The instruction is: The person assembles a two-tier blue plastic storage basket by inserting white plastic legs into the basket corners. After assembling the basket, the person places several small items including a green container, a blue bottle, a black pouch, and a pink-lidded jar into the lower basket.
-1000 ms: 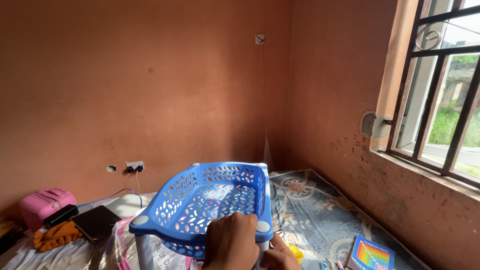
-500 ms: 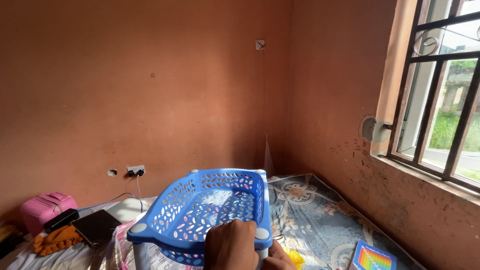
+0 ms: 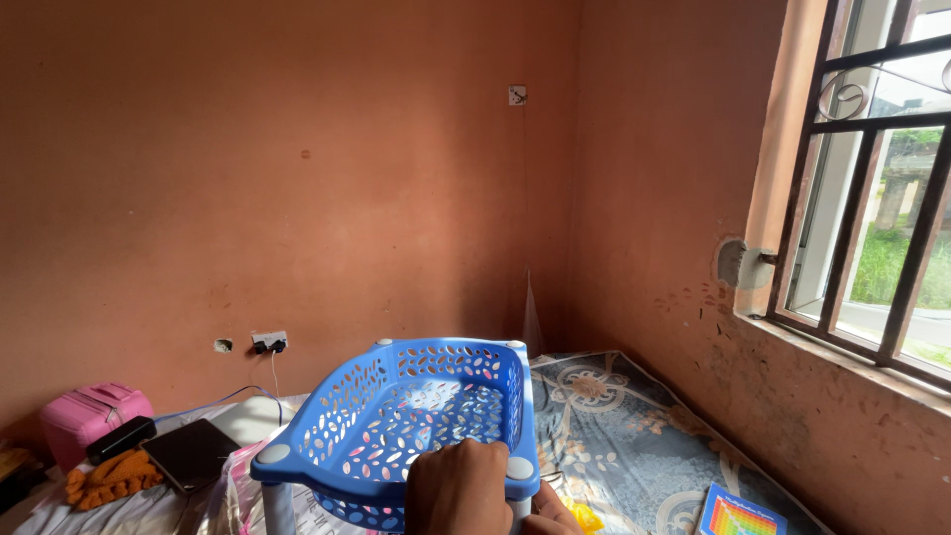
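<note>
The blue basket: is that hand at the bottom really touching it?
Touching. The head view shows the left hand curled over the near rim of the blue basket, with no gap between them.

Patterned floor mat point(image 3: 634, 426) bears a colourful booklet point(image 3: 741, 515).

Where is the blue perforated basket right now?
In the head view the blue basket sits low and centre, with a hand gripping its near rim, a dark tablet to its left and the patterned mat to its right.
</note>
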